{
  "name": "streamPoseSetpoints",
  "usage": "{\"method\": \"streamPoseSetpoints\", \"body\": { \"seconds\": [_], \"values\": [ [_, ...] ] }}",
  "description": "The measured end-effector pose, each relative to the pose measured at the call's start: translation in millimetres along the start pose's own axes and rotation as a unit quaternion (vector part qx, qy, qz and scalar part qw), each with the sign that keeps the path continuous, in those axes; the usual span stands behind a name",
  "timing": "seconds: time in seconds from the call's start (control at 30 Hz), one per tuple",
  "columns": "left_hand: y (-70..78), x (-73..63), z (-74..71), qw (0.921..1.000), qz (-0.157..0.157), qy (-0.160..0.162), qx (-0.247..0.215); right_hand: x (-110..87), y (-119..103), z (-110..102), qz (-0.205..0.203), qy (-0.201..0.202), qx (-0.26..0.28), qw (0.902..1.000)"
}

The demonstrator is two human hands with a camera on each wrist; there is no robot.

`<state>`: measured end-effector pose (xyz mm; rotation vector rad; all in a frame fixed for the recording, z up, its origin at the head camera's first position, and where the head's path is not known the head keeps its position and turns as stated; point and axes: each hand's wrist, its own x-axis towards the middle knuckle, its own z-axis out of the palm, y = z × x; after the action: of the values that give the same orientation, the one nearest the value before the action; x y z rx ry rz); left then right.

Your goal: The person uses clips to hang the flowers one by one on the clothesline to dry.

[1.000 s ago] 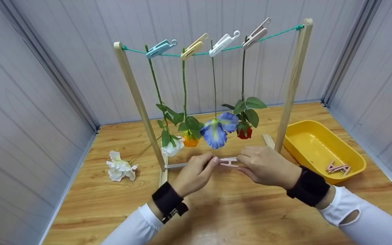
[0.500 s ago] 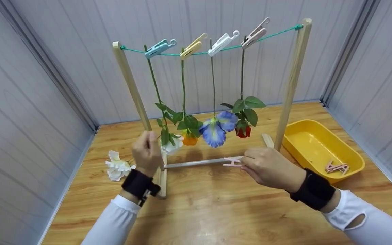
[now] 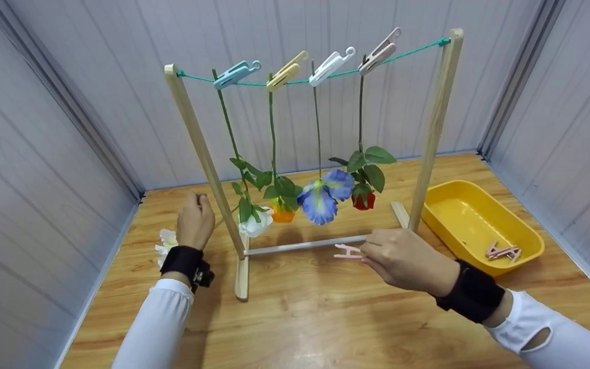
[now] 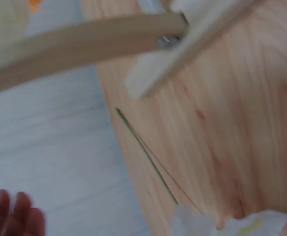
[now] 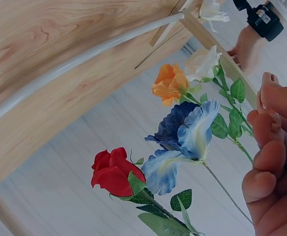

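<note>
My right hand [image 3: 402,259] pinches a pink clothespin [image 3: 346,251] by one end, in front of the rack's lower white bar [image 3: 305,245]. At the left, outside the rack's post, my left hand [image 3: 195,221] hovers near a white flower [image 3: 165,247] lying on the table. Its fingers [image 4: 19,216] are loosely bent with nothing between them. In the left wrist view the flower's thin green stem [image 4: 148,158] lies along the wood, its petals [image 4: 251,223] at the bottom edge. In the head view my wrist partly hides that flower.
A wooden rack [image 3: 436,123] carries a green cord [image 3: 418,52]. Several clothespins on it hold upside-down flowers: white [image 3: 256,222], orange [image 3: 283,212], blue [image 3: 319,202] and red [image 3: 363,200]. A yellow basin [image 3: 515,225] at the right contains pink clothespins [image 3: 503,251].
My left hand has let go of the pink clothespin and moved left, past the rack's left post, to the loose white flower. My right hand keeps the clothespin, nearly in place.
</note>
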<state>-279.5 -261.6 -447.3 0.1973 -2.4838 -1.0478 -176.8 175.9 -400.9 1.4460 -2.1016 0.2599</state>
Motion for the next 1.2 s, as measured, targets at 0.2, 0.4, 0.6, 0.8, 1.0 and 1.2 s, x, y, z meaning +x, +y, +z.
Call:
{"method": "streamPoseSetpoints", "body": {
  "seconds": [0.2,0.4,0.6,0.8,1.0,1.2],
  "values": [
    [-28.4,10.0,7.5,0.9768,-0.02,-0.167,0.133,-0.7,-1.9,-2.7,0.004,-0.004,0.013,0.9999],
    [-87.9,30.6,42.4,0.9474,0.024,-0.227,0.224,-4.2,-1.4,-1.0,0.012,-0.007,0.009,0.9999],
    [-84.1,15.0,38.5,0.934,0.057,-0.245,0.253,-6.1,-1.6,-0.3,0.02,-0.014,0.014,0.9996],
    [-76.9,-9.1,28.9,0.9328,0.1,-0.209,0.276,-6.2,-1.8,-0.9,0.03,-0.027,0.02,0.999],
    [-81.9,-12.8,27.4,0.9396,0.128,-0.174,0.266,-5.9,-0.8,-1.2,0.037,-0.033,0.023,0.9985],
    [-72.6,-7.0,14.9,0.9526,0.08,-0.207,0.208,-6.6,4.0,-2.3,0.034,-0.019,0.029,0.9988]
  ]
}}
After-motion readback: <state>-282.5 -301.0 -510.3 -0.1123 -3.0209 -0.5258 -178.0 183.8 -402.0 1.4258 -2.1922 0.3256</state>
